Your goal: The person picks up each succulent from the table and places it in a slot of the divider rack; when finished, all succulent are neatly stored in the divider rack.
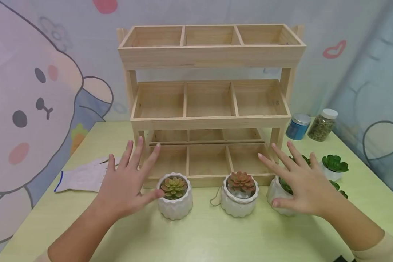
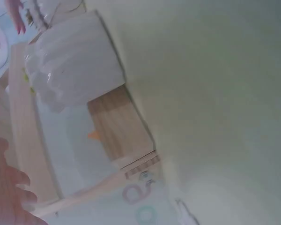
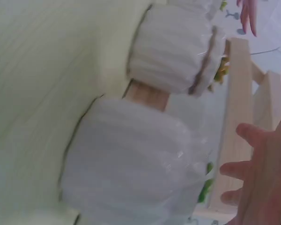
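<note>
My left hand (image 1: 127,187), fingers spread and straight, hovers over the table beside a white scalloped pot (image 1: 175,208) with a yellow-green succulent (image 1: 174,187). My right hand (image 1: 309,187) is likewise spread, in front of another white pot (image 1: 273,193) that it partly hides. Neither holds anything. Between them a third white pot (image 1: 239,205), with string trailing at its left, carries a reddish succulent (image 1: 241,181). Behind the pots rises a three-tier wooden rack (image 1: 213,57), each tier divided into compartments. The left wrist view shows a white pot (image 2: 77,61) close by; another pot (image 3: 126,159) fills much of the right wrist view.
A flat white cloth-like item with a blue edge (image 1: 80,180) lies at the left, partly behind my left hand. At the back right stand a blue jar (image 1: 297,128) and a clear white-lidded jar (image 1: 321,127). More green succulents (image 1: 335,163) are at the right, partly hidden.
</note>
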`<state>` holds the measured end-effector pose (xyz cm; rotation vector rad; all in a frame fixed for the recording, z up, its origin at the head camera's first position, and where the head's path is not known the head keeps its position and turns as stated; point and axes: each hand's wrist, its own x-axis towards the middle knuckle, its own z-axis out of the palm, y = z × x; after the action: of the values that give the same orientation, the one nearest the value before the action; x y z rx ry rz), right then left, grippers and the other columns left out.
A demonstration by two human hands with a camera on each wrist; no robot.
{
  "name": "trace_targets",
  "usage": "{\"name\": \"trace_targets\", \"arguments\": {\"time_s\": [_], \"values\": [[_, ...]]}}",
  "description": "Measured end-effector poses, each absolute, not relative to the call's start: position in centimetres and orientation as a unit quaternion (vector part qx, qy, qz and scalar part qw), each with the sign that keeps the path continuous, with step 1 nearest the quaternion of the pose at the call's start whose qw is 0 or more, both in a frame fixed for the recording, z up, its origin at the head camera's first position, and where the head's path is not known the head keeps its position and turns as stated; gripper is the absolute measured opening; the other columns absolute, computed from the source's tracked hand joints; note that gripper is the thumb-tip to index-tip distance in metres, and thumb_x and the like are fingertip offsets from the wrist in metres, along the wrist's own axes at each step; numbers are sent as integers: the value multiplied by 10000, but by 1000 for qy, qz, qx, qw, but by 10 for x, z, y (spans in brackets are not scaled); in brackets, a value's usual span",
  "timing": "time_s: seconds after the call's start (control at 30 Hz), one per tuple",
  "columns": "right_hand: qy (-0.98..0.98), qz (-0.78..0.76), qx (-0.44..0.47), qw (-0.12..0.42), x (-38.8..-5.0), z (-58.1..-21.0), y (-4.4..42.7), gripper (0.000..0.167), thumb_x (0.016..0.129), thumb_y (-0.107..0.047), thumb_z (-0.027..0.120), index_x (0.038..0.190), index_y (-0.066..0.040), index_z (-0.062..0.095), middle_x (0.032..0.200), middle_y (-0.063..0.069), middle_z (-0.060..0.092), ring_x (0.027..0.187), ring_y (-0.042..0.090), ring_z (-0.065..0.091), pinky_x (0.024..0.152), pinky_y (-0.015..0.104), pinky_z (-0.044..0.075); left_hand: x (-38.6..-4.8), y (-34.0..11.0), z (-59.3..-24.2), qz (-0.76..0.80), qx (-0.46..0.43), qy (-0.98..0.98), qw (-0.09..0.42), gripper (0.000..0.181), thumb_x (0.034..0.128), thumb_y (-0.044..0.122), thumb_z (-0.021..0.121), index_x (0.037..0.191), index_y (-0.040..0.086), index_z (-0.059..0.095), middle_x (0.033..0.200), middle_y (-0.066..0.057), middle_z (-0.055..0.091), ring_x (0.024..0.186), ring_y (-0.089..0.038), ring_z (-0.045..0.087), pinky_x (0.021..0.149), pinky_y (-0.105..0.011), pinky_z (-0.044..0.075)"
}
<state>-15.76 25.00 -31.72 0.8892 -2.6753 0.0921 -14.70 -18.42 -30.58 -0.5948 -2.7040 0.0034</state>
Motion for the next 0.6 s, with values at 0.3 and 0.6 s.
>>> {"name": "trace_targets", "arguments": {"time_s": [0.3, 0.6], "values": [[-881, 203, 402, 148, -143, -297, 207, 1001, 749, -800, 435, 1506, -179, 223, 1552, 51, 148, 1404, 337, 64, 954, 747, 156, -192, -213, -268, -246, -111, -944, 189, 979, 904, 485, 557, 1477, 144, -160, 1551, -94, -66, 1402, -321, -16, 1051, -647, 71], [-739, 428, 492, 168, -120, -273, 146, 1135, 695, -689, 624, 1441, 73, 235, 1498, 190, 249, 1361, 385, 204, 1120, 383, 174, -234, -226, -281, -451, -19, -888, 91, 1109, 804, 354, 744, 1499, 137, -92, 1554, -89, 43, 1404, -298, 72, 1104, -508, 165]]}}
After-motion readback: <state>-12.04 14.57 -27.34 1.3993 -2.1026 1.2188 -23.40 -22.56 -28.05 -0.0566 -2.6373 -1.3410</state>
